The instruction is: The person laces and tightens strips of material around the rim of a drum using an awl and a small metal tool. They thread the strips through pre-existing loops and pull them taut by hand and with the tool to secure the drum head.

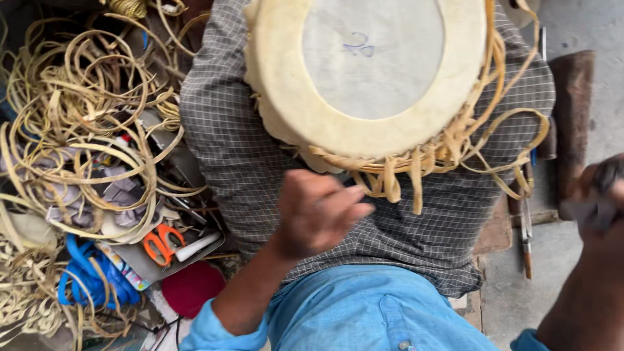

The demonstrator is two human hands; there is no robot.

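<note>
Left hand (320,211): nearest the camera, loosely curled over the lap just below the drum's lacing; its grip is half-closed on nothing I can make out, though motion blur softens the fingers.
Right hand (601,195): at the right edge, blurred and partly cut off by the frame; it seems to be closed around a dark object, but I cannot tell what that is or how firmly it is held.
Lap: checked cloth (240,143) over the knees carries the drum; a blue shirt (364,312) fills the bottom of the view.
Drum (370,71): rests on the lap, tilted so its pale skin head faces up; its top is cut off by the frame and the shell is hidden beneath.
Handling, drum: judged fairly heavy and rigid in the body; the stretched skin looks taut and easy to mark, so better held by the thick rim or the shell than by the centre.
Lacing (416,166): flat tan straps woven round the rim, ends hanging loose; probably stiff yet springy, good to pinch near the weave.
Left floor: orange-handled scissors (161,244), a blue cord (91,279) and a tangle of loose straps (84,110); what lies under it is hidden.
Right floor: a dark wooden block (572,117), partly cut off by the frame.
</note>
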